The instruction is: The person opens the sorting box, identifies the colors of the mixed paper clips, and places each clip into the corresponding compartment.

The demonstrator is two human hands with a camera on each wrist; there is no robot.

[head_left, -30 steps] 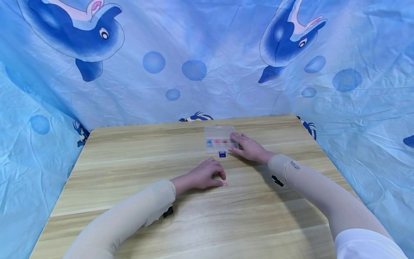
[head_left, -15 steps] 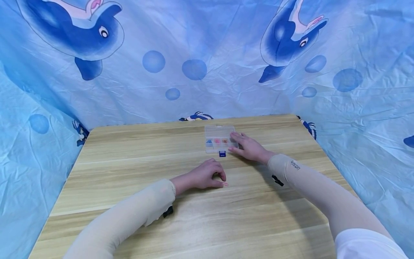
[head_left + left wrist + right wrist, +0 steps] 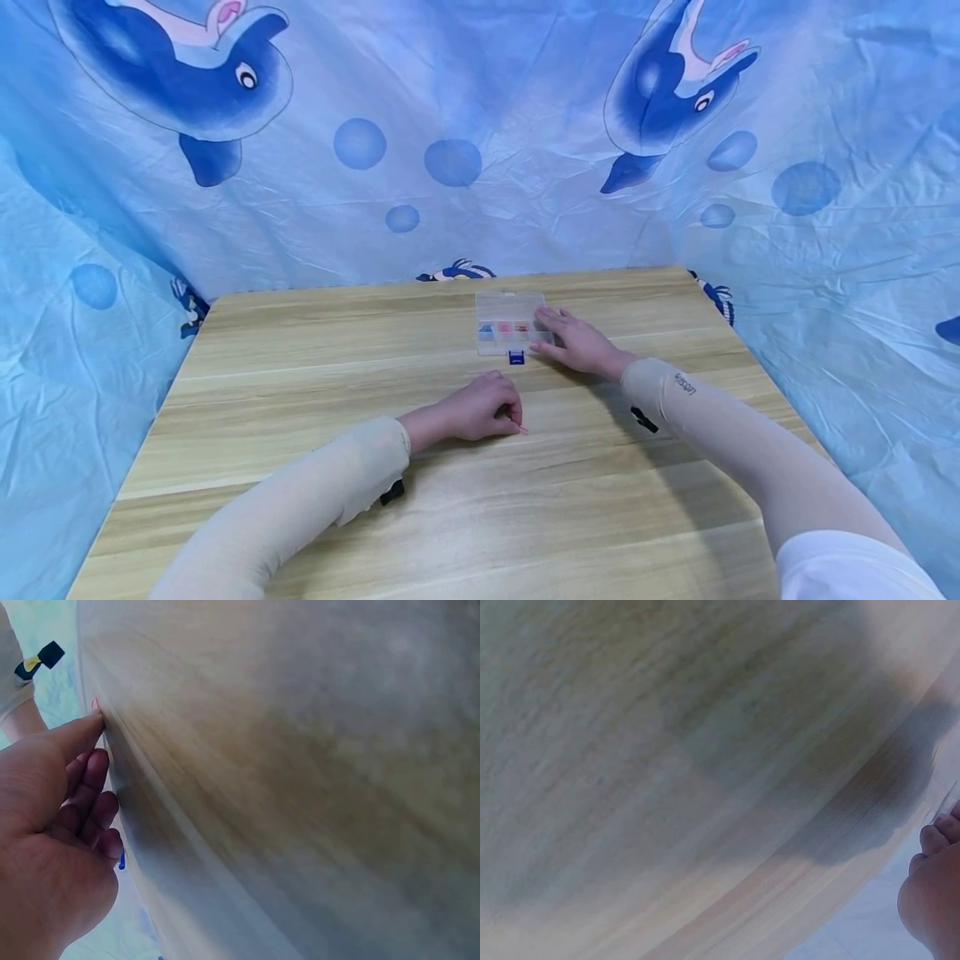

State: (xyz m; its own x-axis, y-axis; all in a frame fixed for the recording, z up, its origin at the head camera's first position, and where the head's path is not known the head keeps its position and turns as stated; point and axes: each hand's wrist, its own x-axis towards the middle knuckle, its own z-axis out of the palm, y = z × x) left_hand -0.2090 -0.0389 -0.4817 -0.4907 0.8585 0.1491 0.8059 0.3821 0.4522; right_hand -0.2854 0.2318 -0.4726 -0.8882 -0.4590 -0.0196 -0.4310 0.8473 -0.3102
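Observation:
My left hand is low over the middle of the table, its thumb and forefinger tips together on a small pink paper clip. In the left wrist view the looped end of the paper clip pokes out beyond the fingertips. Further back, a clear plastic compartment box lies with its lid swung back. Small blue, pink and reddish pieces sit in separate compartments. My right hand rests on the box's right side with fingers extended, covering the compartments there. Only part of that hand shows in the right wrist view.
The box's blue latch hangs at its front edge. The wood-grain table ends against a blue dolphin-print curtain at the back and sides.
My left thumb and forefinger have closed together on the paper clip, where a gap stood between them before. The right hand and the box have stayed put.

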